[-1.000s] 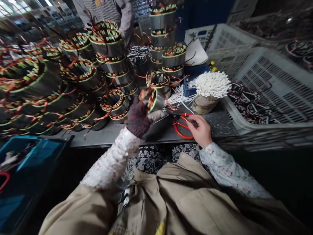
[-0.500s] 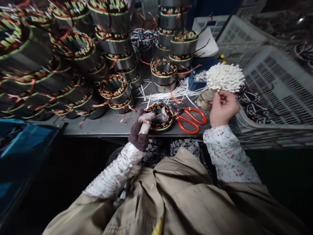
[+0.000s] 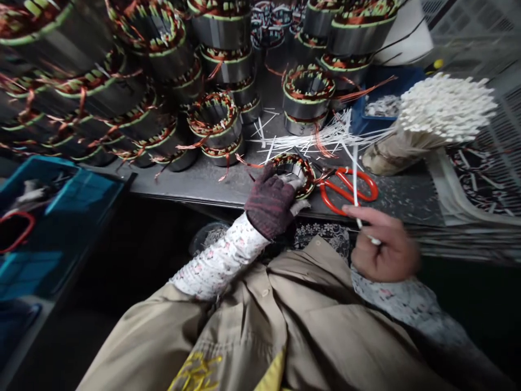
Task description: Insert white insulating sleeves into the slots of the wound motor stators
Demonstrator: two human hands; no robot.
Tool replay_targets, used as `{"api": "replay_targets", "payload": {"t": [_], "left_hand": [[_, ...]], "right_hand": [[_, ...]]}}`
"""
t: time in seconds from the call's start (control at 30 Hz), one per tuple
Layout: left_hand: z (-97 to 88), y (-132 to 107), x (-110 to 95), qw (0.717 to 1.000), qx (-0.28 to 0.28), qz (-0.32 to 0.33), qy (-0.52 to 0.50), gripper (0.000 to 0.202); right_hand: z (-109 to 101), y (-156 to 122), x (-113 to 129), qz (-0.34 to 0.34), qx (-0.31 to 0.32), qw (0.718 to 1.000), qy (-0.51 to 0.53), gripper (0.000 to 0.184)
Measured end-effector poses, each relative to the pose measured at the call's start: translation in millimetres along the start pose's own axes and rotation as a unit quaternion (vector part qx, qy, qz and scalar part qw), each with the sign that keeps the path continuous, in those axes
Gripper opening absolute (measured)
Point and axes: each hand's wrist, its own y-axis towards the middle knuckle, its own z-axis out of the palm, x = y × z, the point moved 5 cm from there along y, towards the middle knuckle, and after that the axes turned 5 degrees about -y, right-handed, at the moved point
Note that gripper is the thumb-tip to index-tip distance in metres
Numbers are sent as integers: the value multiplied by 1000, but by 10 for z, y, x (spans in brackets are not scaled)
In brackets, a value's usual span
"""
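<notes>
My left hand point(image 3: 269, 202), in a dark maroon knit glove with pale-wrapped fingertips, grips the near left rim of a motor stator point(image 3: 308, 169) lying on the bench. Its fingers reach into the bore, and the thumb stays outside. Bare and slightly blurred, my right hand point(image 3: 385, 248) pinches a thin white tube point(image 3: 355, 176), which stands nearly upright above the fingers. Just beyond that hand, red-handled scissors point(image 3: 372, 185) lie beside the stator. A thick bundle of white tubes point(image 3: 448, 106), wrapped in a brownish cover, leans at the right.
Stacked stators point(image 3: 222, 126) with copper windings and loose leads fill the bench's left and back. Loose white strips point(image 3: 313, 140) lie behind the scissors. A blue bin point(image 3: 360, 117) holds small pale pieces. White crates stand right; a teal crate point(image 3: 95, 187) stands lower left.
My right hand has come away from the white bundle, down toward me, with one tube in it. My left hand has turned palm-down over the stator's rim. The camera view has shifted.
</notes>
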Motion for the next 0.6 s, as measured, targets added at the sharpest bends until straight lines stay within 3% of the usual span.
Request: {"api": "replay_targets", "payload": {"t": [0.07,0.13,0.3,0.43,0.53,0.6], "left_hand": [[69,17,106,999,26,-1,-39,39],[93,15,159,998,21,-6,-66,36],[87,19,134,996,33,-21,-85,31],[60,19,133,996,29,-36,-72,50],[82,4,158,995,4,-34,-90,74],[122,-15,191,986,-22,-47,-157,77]], "right_hand": [[24,-22,119,-84,-18,995,60,9],[60,-18,161,-102,-5,991,86,11],[27,-33,138,-71,37,995,60,13],[79,0,85,-2,74,996,54,15],[265,119,35,56,45,992,109,16],[428,221,-21,102,11,982,161,13]]}}
